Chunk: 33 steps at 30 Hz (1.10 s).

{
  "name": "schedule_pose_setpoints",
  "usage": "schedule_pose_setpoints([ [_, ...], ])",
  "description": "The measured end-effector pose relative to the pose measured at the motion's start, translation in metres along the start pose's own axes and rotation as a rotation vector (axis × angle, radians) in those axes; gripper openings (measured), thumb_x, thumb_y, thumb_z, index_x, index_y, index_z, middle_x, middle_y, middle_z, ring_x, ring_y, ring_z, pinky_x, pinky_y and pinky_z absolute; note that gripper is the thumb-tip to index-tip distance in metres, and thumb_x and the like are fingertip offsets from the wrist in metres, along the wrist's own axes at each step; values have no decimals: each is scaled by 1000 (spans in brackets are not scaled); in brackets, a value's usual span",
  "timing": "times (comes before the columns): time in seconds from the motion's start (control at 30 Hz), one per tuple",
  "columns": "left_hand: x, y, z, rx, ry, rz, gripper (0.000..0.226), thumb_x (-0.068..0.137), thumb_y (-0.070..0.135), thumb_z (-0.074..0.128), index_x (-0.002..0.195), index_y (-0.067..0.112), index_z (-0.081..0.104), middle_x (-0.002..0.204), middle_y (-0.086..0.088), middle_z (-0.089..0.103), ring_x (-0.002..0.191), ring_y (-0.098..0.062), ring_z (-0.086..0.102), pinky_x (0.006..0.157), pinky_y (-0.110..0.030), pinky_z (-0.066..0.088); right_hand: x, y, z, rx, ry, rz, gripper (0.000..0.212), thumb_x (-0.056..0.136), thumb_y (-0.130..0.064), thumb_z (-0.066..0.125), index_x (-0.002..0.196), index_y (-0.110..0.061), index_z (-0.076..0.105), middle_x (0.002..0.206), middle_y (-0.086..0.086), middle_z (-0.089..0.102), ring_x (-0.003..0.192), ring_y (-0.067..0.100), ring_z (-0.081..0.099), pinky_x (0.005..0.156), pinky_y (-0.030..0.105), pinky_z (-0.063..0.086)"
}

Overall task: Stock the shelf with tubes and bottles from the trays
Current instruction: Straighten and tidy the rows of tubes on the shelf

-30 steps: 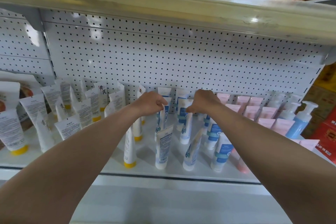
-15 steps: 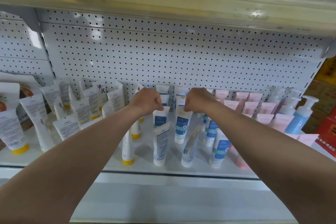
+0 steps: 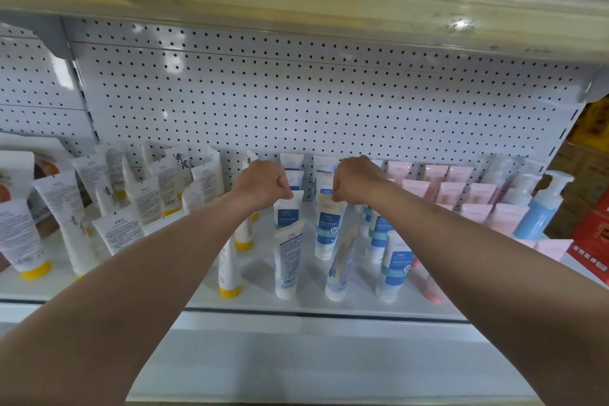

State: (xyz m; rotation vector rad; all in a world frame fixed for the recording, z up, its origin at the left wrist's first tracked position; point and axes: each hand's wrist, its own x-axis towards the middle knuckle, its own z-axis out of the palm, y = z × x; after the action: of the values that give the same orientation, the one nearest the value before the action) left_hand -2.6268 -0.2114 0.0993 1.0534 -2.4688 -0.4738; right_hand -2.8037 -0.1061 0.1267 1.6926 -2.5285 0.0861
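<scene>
Left to right, all placed against the pegboard [image 3: 329, 102] at the back of the shelf [image 3: 329, 301]. Far left of it: white tubes with yellow caps [image 3: 21, 237], standing cap-down in loose rows, some leaning. Left hand [image 3: 263, 183] is below the pegboard's lower edge, a bit left of centre, its grip pinching the crimped top of a white tube with a blue label [image 3: 287, 212]; that tube stands cap-down on the shelf. In front of it, further from the pegboard, another white-and-blue tube [image 3: 287, 260] shows its back label and barcode. Left of that one, a yellow-capped tube [image 3: 229, 270] near the shelf's front edge. Right hand [image 3: 357, 180] sits just right of centre, its grip clenched on the top of a second blue-label tube [image 3: 329, 224], also cap-down, leaning slightly. The two hands are near each other, not touching. More blue-and-white tubes [image 3: 393, 267] stand in front and to the right. Under the pegboard's right part: rows of pink tubes [image 3: 478, 194]. Past its right end: a blue pump bottle [image 3: 540, 208] with a white pump head.
</scene>
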Motion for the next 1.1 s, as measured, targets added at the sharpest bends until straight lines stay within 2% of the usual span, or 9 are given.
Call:
schedule_pose_setpoints([
  [0.13, 0, 0, 1, 8, 2, 1, 19, 80, 29, 81, 70, 27, 65, 80, 16, 65, 84, -9, 63, 84, -37, 55, 0, -1, 0, -3, -3, -4, 13, 81, -26, 73, 87, -15, 68, 93, 2, 63, 97, 25, 40, 86, 37, 54],
  [0.37, -4, -4, 5, -13, 28, 14, 21, 80, 28, 81, 71, 31, 62, 79, 17, 60, 81, -9, 61, 80, -34, 53, 0, 0, 5, 29, 18, 13, 18, 84, -23, 71, 101, -18, 73, 104, 1, 66, 115, 23, 49, 75, 31, 50],
  [0.5, -5, -3, 5, -23, 25, 0, 18, 80, 29, 81, 73, 31, 65, 82, 14, 63, 85, -11, 63, 84, -36, 55, 0, 2, 9, 54, 22, 18, 18, 84, -23, 71, 101, -18, 73, 104, -1, 69, 118, 23, 51, 78, 33, 53],
  [0.6, -6, -2, 2, 2, 35, 5, 19, 79, 37, 80, 73, 37, 62, 87, 9, 62, 97, -15, 58, 90, -40, 52, -1, 1, 9, 72, 27, 27, 13, 85, -28, 72, 93, -17, 72, 94, -1, 67, 111, 21, 52, 76, 31, 51],
  [0.67, -6, -1, 0, 11, 56, 14, 14, 81, 40, 77, 85, 34, 65, 88, 9, 55, 103, -17, 49, 93, -37, 47, -3, 2, 7, 81, 21, 38, 21, 85, -35, 72, 78, -17, 66, 82, -1, 60, 101, 22, 52, 72, 30, 49],
  [0.73, -7, 0, -2, -3, 72, 22, 19, 83, 42, 75, 96, 32, 66, 86, 13, 48, 102, -14, 41, 90, -33, 43, -4, 1, 4, 86, 38, 54, 28, 83, -44, 72, 79, -16, 66, 86, 1, 61, 101, 23, 53, 76, 32, 52],
  [0.83, -11, 6, -6, -44, 83, 73, 21, 82, 46, 75, 96, 32, 66, 85, 15, 48, 101, -13, 43, 84, -30, 41, -8, -1, -1, 98, 83, 81, 37, 81, -53, 71, 89, -17, 72, 100, 0, 66, 109, 25, 55, 83, 34, 54],
  [1.0, -20, 11, -12, -131, 54, 144, 15, 81, 44, 76, 86, 37, 65, 93, 4, 63, 95, -13, 55, 77, -29, 46, -23, -10, -8, 104, 72, 135, 44, 82, -58, 67, 94, -17, 73, 93, 2, 63, 102, 26, 57, 80, 32, 51],
  [1.1, -31, 13, -18, -195, -31, 187, 17, 82, 40, 77, 93, 29, 71, 89, 6, 66, 80, -3, 59, 64, -19, 42, -36, -15, -16, 104, 91, 155, 47, 85, -58, 64, 96, -13, 72, 93, 5, 63, 102, 29, 58, 82, 31, 49],
])
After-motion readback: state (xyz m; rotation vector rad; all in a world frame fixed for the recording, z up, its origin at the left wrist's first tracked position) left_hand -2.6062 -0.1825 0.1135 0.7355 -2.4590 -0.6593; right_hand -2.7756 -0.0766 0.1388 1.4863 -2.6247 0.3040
